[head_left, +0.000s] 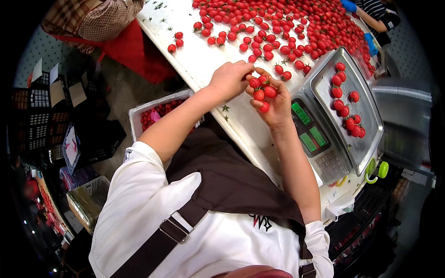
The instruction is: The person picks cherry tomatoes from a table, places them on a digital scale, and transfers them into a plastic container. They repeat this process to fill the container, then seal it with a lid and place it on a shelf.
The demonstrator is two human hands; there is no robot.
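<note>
My right hand (277, 107) is cupped, palm up, around several red cherry tomatoes (258, 95). Against its fingertips, my left hand (232, 79) has its fingers pinched together; whatever lies between them is hidden. To the right of my hands stands a kitchen-style digital scale (327, 160) with green lit displays and a keypad. Its steel weighing pan (371, 116) carries a loose row of cherry tomatoes (337, 92). Beyond my hands, a large heap of cherry tomatoes (320, 21) spreads over the white table (185, 60).
A white crate (134, 113) of tomatoes stands below the table's left edge. Black crates (39, 102) are stacked at far left. A person in a red apron (125, 51) stands at the upper left; another person's blue-gloved hand (371, 44) is at the upper right. Green tape dispenser-like object (383, 169) sits by the scale.
</note>
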